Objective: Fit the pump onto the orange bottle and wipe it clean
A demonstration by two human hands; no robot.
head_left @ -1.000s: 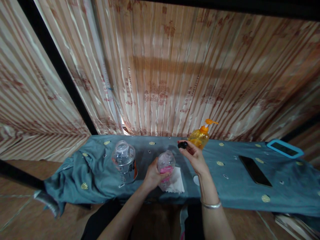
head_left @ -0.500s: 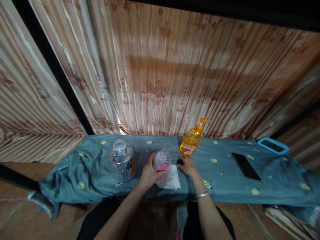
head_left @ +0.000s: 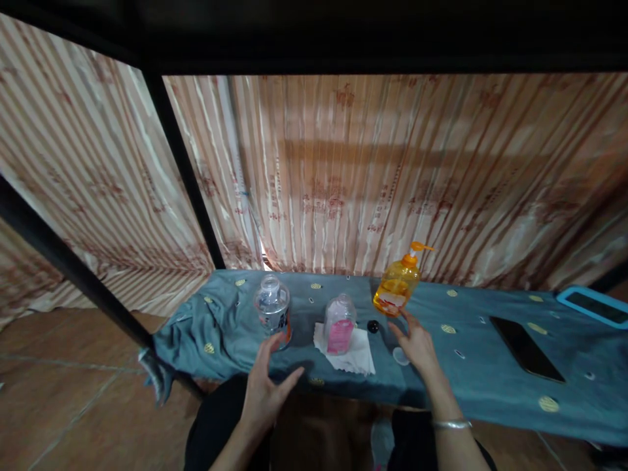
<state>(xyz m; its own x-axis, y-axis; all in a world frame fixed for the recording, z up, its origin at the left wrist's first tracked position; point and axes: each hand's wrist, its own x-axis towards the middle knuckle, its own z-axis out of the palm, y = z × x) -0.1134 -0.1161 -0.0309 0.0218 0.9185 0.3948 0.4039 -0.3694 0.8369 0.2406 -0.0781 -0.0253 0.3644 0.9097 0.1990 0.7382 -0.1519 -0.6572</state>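
Observation:
My left hand (head_left: 267, 383) is open, its fingers spread, just in front of the large clear plastic bottle (head_left: 273, 313) with dark and orange print. To its right a smaller clear bottle (head_left: 339, 327) with a pink label stands uncapped on a white cloth (head_left: 362, 350). My right hand (head_left: 416, 347) has its fingers apart and holds nothing; its fingertips are near the base of an orange-yellow pump bottle (head_left: 395, 288). A black cap (head_left: 373, 326) lies between the small bottle and that hand. Beside the hand's thumb is a round whitish lid (head_left: 401, 356).
A patterned blue-green sheet (head_left: 471, 379) covers the narrow bed. On the right lie a dark phone (head_left: 527, 348) and a blue-framed device (head_left: 596, 306). Dark frame posts (head_left: 184, 157) and a dark overhead beam border the space, with a striped curtain (head_left: 338, 150) behind.
My left hand has let go of the pink-labelled bottle and moved left. The right hand has left the black cap lying on the sheet. The view has shifted, too.

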